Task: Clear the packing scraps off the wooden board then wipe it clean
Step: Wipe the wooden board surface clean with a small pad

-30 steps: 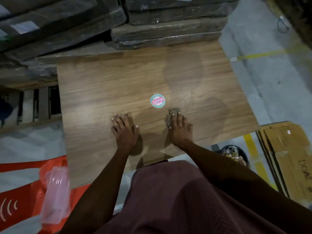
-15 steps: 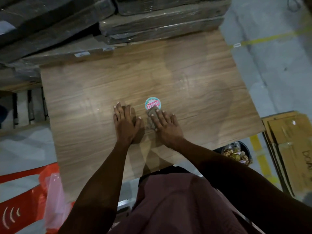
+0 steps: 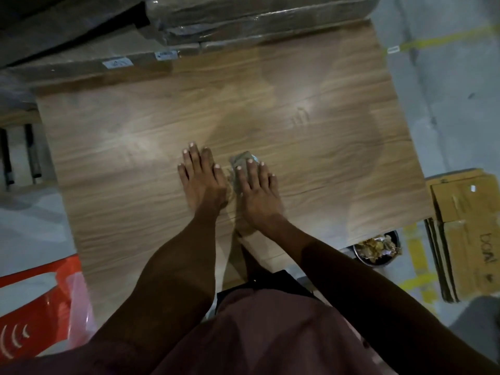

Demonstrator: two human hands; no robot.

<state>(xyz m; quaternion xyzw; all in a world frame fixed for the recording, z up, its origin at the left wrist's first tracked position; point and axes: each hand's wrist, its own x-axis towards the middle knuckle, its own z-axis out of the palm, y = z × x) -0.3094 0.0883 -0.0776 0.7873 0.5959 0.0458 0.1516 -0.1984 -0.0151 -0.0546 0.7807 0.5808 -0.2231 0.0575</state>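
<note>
A large wooden board (image 3: pixel 311 109) lies flat in front of me, its surface bare with faint wipe streaks. My right hand (image 3: pixel 257 188) presses a small greyish cloth (image 3: pixel 242 162) flat on the board near its middle. The cloth and fingers cover the round sticker, of which only a pale edge shows. My left hand (image 3: pixel 201 180) rests flat on the board just left of it, fingers spread, holding nothing.
Wrapped dark packages (image 3: pixel 243 25) are stacked along the board's far edge. Flattened cardboard boxes (image 3: pixel 470 234) lie on the floor at right. A round bin of scraps (image 3: pixel 376 250) sits below the board's near right corner. Red and pink plastic (image 3: pixel 40 301) lies at lower left.
My right hand slid the cloth left and forward over the round sticker, which is now covered. My left hand stayed flat on the board. The view shifted closer.
</note>
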